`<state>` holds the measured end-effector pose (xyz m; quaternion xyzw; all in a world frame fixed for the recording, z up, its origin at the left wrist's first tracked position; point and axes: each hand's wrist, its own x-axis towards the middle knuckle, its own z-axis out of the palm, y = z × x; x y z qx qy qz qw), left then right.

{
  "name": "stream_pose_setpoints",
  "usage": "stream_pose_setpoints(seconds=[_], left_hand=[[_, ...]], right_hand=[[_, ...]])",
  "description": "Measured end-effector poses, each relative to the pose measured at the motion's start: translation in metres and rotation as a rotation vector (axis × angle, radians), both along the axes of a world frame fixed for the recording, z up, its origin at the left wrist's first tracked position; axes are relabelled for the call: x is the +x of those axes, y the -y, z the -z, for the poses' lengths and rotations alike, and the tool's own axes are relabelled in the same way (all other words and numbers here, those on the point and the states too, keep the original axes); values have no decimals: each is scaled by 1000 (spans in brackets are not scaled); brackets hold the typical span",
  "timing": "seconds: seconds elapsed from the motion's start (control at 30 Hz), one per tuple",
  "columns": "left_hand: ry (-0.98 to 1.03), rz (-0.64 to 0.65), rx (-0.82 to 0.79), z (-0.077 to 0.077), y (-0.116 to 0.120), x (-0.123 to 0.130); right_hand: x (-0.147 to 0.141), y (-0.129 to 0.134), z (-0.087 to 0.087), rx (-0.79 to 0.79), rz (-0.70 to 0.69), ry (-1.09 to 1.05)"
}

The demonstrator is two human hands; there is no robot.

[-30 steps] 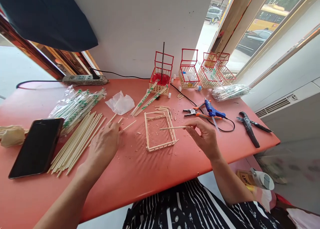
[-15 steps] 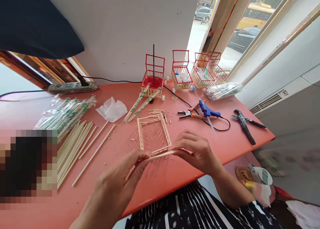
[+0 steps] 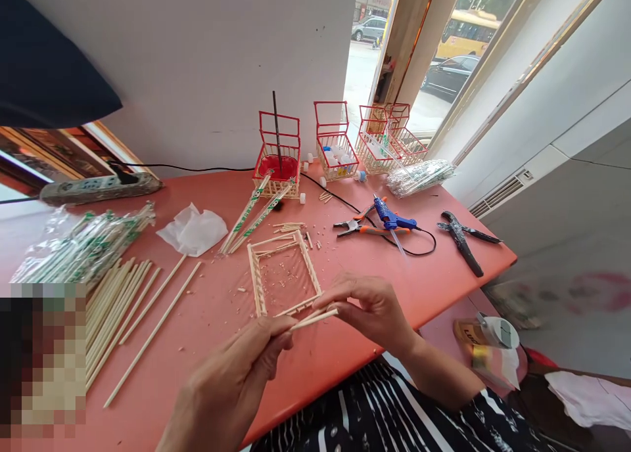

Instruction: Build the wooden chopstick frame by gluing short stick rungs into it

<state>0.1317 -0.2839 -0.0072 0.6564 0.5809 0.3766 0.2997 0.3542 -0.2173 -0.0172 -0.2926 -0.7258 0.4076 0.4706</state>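
A short pale wooden stick (image 3: 313,319) spans the gap between my two hands near the table's front edge. Its left end is pinched between the thumb and fingers of my left hand (image 3: 236,366). My right hand (image 3: 367,307) is closed at the other end, its fingertips by the near right corner of a rectangular stick frame (image 3: 309,268). Short upright pieces line the frame's sides, and my left fingers cover part of its near left corner. Wood crumbs and cut bits lie inside and around it.
Long sticks (image 3: 114,320) and plastic-wrapped sticks (image 3: 89,242) lie left, beside white tissue (image 3: 192,230). A blue glue gun (image 3: 392,215) rests over pliers (image 3: 350,226); black-handled cutters (image 3: 462,242) lie right. Red-trimmed stick baskets (image 3: 337,156) and a power strip (image 3: 101,188) stand behind.
The view has shifted, so the table's things sit further left. Both hands still hold the short stick; its right end now shows in front of my right thumb.
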Motion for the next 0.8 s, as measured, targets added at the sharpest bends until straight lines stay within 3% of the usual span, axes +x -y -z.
stream_pose_setpoints(seconds=[0.1, 0.3, 0.4, 0.57, 0.8], left_hand=[[20, -27, -11, 0, 1, 1], [33, -47, -15, -2, 0, 0], [36, -23, 15, -3, 2, 3], [-9, 5, 74, 0, 7, 7], [-10, 30, 181, 2, -2, -8]], right_hand=[[-2, 0, 1, -111, 23, -14], [-13, -3, 1, -255, -124, -209], [-17, -3, -2, -221, -68, -207], [-14, 1, -10, -34, 62, -119], [-12, 1, 0, -23, 173, 36]])
